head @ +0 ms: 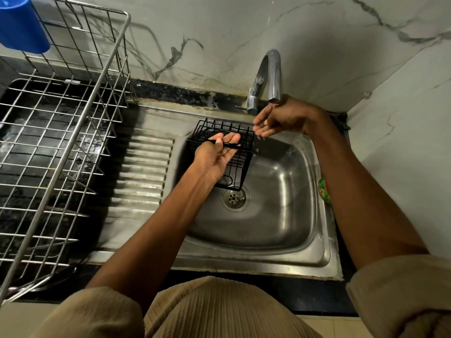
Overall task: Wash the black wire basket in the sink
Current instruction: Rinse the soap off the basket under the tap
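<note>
At the upper left of the frame a blue plastic cup (20, 25) sits in a silver wire dish rack (56, 132) on the dark worktop (170, 92). At centre, the left hand (214, 158) grips the rim of the black wire basket (240, 164), held tilted over the stainless steel sink (275, 211). Right of it, the right hand (280, 119) is cupped with relaxed fingers under the chrome tap (268, 76), dripping water.

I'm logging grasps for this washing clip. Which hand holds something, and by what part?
The left hand grips the black wire basket by its top rim wire. The right hand holds nothing, cupped under the tap.
</note>
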The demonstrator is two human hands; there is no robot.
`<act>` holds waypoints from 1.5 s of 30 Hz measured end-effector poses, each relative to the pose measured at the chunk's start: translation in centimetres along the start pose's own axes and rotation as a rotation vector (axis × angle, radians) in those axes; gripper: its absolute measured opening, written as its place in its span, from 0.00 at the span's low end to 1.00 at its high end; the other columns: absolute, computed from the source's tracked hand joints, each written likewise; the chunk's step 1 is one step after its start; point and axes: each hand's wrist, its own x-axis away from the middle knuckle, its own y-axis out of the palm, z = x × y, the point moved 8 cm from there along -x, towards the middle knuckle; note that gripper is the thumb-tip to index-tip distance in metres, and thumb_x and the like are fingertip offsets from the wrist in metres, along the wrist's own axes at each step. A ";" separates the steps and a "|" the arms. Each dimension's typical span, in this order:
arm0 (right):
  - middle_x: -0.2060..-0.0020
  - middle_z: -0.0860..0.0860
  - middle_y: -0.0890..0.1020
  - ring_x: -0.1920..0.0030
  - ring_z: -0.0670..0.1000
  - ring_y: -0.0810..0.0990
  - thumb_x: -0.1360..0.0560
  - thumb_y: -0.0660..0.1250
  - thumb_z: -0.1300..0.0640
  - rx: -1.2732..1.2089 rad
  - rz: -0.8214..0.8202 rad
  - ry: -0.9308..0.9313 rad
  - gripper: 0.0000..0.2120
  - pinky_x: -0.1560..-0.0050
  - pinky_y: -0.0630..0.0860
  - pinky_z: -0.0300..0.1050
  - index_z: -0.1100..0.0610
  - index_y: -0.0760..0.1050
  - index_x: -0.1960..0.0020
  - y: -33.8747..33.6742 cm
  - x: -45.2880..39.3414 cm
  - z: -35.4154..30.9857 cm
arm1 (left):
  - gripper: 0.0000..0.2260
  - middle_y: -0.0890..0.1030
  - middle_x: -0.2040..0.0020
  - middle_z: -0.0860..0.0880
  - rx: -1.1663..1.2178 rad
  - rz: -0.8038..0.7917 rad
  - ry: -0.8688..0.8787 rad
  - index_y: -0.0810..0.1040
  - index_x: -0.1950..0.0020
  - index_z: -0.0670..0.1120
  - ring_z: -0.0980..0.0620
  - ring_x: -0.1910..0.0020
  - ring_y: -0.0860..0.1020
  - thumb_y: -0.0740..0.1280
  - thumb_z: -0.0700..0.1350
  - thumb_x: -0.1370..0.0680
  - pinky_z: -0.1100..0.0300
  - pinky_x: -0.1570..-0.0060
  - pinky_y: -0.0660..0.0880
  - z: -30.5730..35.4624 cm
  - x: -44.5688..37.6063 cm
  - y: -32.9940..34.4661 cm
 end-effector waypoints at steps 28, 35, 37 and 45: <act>0.49 0.64 0.84 0.49 0.57 0.86 0.25 0.55 0.78 -0.105 -0.054 -0.081 0.18 0.47 0.83 0.47 0.70 0.78 0.41 0.7 0.5 -0.6 | 0.11 0.86 0.53 0.39 -0.535 -0.083 0.117 0.73 0.39 0.42 0.49 0.62 0.83 0.54 0.34 0.15 0.49 0.51 0.83 -0.7 0.4 -1.0; 0.48 0.66 0.83 0.48 0.58 0.86 0.27 0.55 0.80 -0.134 -0.055 -0.122 0.18 0.44 0.82 0.51 0.71 0.77 0.43 0.7 0.5 -1.0 | 0.09 0.86 0.57 0.40 -0.632 -0.142 0.117 0.71 0.45 0.44 0.50 0.68 0.81 0.54 0.33 0.15 0.46 0.51 0.80 -1.1 0.8 -0.4; 0.48 0.66 0.83 0.48 0.59 0.86 0.27 0.55 0.80 -0.156 -0.041 -0.131 0.18 0.43 0.81 0.52 0.71 0.77 0.44 0.6 0.4 -1.1 | 0.10 0.86 0.57 0.39 -0.650 -0.154 0.117 0.70 0.48 0.45 0.49 0.68 0.81 0.53 0.33 0.15 0.41 0.46 0.77 -1.2 0.8 -0.2; 0.48 0.67 0.83 0.48 0.58 0.86 0.28 0.58 0.81 -0.191 0.020 -0.135 0.19 0.47 0.83 0.48 0.73 0.76 0.41 0.2 0.6 -1.2 | 0.10 0.86 0.59 0.40 -0.702 -0.167 0.136 0.68 0.49 0.45 0.49 0.70 0.81 0.53 0.32 0.16 0.46 0.54 0.70 -1.1 0.8 -0.4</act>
